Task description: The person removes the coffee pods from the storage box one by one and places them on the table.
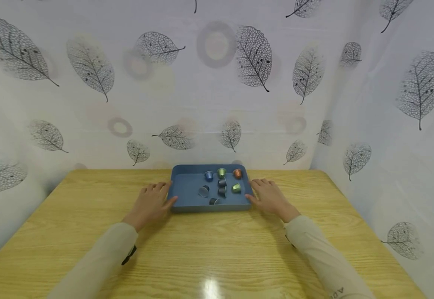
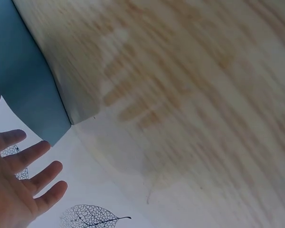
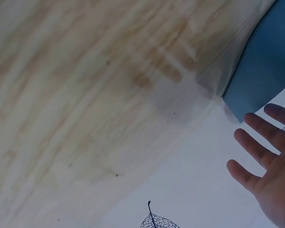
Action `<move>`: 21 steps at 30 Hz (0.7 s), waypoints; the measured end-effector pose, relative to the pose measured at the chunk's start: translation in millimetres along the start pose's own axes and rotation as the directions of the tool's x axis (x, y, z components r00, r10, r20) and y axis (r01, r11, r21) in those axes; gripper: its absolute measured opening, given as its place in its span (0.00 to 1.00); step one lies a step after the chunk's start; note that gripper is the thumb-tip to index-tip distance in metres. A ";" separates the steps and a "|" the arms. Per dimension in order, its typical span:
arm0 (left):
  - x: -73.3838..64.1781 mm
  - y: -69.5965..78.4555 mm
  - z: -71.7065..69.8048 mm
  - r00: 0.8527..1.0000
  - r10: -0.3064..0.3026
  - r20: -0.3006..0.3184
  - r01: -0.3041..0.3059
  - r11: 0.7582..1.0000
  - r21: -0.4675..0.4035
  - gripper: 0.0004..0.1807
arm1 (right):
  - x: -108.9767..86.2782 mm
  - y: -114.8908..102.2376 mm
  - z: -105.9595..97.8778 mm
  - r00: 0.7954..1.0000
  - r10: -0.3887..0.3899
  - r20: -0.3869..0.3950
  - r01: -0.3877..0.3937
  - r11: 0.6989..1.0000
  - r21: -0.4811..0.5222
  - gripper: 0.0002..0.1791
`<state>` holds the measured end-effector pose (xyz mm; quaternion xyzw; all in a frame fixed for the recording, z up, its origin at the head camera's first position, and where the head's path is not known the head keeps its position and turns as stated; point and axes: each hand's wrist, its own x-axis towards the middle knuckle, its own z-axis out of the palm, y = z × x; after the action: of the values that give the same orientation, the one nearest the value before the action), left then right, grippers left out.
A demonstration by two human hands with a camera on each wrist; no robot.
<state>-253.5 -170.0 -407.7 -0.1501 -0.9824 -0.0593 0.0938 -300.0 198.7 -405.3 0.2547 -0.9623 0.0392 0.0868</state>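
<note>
Blue tray (image 1: 187, 187), coffee capsules (image 1: 222, 191) inside, near table (image 1: 217, 241)'s far edge. Your left hand (image 1: 152, 203), right hand (image 1: 270, 198): fingers spread, at tray's opposite ends. Step, seemingly: positioning; next calls for even pressure.

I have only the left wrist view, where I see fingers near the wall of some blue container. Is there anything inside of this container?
Observer: Yes, the head view shows several small capsules lying in the blue tray.
Operator: Thank you. And in which half of the tray are most of them?
Observer: In the right half, as the person sees it.
Operator: I understand. Where is the right hand now, which I cannot see?
Observer: It is at the right short side of the tray.
</note>
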 end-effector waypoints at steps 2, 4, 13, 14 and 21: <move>0.5 0.5 1.0 1.000 -0.003 0.010 0.003 1.000 -0.002 0.34 | 0.9 0.0 1.3 1.000 0.005 0.007 -0.005 1.000 0.007 0.29; 0.9 1.0 1.7 1.000 -0.005 0.017 0.005 1.000 -0.009 0.33 | 1.6 0.1 2.2 1.000 0.003 0.010 -0.003 1.000 0.009 0.29; 1.7 2.5 4.5 1.000 0.004 0.017 -0.004 1.000 -0.018 0.31 | 2.1 -1.9 1.0 0.999 0.000 0.039 0.000 1.000 0.017 0.28; 1.9 2.8 4.8 1.000 0.004 0.017 -0.003 1.000 -0.021 0.31 | 2.1 -2.1 0.9 0.999 -0.001 0.040 0.000 1.000 0.013 0.29; 1.8 2.6 5.7 1.000 0.008 0.014 -0.008 1.000 -0.029 0.30 | 2.7 -2.7 1.5 0.999 0.001 0.041 -0.001 1.000 -0.006 0.29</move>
<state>-255.4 -166.3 -412.7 -0.1558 -0.9815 -0.0720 0.0850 -301.2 194.8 -406.1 0.2547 -0.9641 0.0310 0.0679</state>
